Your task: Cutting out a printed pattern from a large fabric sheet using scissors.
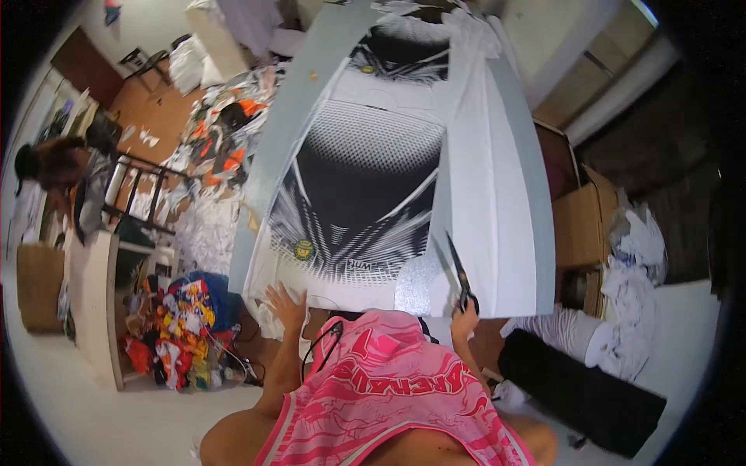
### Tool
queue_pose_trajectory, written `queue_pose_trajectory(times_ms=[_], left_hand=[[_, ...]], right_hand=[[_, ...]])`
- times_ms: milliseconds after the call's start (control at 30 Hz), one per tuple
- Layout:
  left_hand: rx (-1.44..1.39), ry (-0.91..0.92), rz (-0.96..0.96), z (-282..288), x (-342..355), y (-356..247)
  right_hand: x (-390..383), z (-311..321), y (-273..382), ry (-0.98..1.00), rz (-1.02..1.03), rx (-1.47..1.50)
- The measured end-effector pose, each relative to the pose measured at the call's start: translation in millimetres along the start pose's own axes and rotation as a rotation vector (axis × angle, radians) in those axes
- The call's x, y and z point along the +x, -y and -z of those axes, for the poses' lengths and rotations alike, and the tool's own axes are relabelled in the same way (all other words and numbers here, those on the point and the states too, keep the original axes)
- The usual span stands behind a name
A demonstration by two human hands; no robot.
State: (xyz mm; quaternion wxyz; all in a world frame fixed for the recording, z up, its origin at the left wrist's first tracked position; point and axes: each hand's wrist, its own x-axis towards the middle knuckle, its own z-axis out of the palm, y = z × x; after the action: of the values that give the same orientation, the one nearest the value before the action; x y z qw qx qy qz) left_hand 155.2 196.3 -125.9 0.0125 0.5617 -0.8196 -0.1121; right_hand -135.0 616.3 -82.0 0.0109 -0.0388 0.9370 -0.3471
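Note:
A long white fabric sheet with black-and-white printed panels (357, 182) lies along the table. My left hand (287, 308) is open, its fingers spread over the sheet's near left corner. In my right hand (465, 320), at the table's near edge, is a pair of black-handled scissors (460, 272). Their blades point away from me, just right of the nearest printed panel. Whether the blades are parted is hard to make out. Left of the scissors, a pale grey patch (417, 286) of shiny surface shows beside the print.
The blue-grey table (544, 264) runs away from me, with plain white fabric (489, 155) along its right side. Fabric scraps (221, 147) cover the floor at left, near a pile of colourful cloth (183, 330). At right are cardboard boxes (583, 221) and a black fabric roll (579, 388).

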Motion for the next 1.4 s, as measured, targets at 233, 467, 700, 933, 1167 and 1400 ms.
queue_pose_trajectory(times_ms=[233,467,700,933,1167,1400], left_hand=[[0.028,0.054,-0.27,5.2,79.5,-41.8],[0.072,0.112,-0.22,6.1,36.7,-9.0],[-0.021,0.306,0.018,40.9,-53.3,17.1],[-0.373,-0.29,-0.409,39.7,22.6,-48.3],[-0.434,-0.092,-0.737,26.0,193.3,-183.4],[-0.321,0.056,-0.89,10.0,296.9,-279.4]], right_hand=[[70.6,-110.3,98.6,0.158,0.239,0.069],[50.7,-132.9,119.9,0.307,0.359,-0.027],[-61.2,-57.3,68.8,0.394,0.348,-0.106],[-70.4,-35.1,67.9,0.34,0.355,0.059],[5.1,-93.8,111.7,0.131,0.327,0.035],[85.8,-144.9,145.2,0.119,0.244,-0.078]])
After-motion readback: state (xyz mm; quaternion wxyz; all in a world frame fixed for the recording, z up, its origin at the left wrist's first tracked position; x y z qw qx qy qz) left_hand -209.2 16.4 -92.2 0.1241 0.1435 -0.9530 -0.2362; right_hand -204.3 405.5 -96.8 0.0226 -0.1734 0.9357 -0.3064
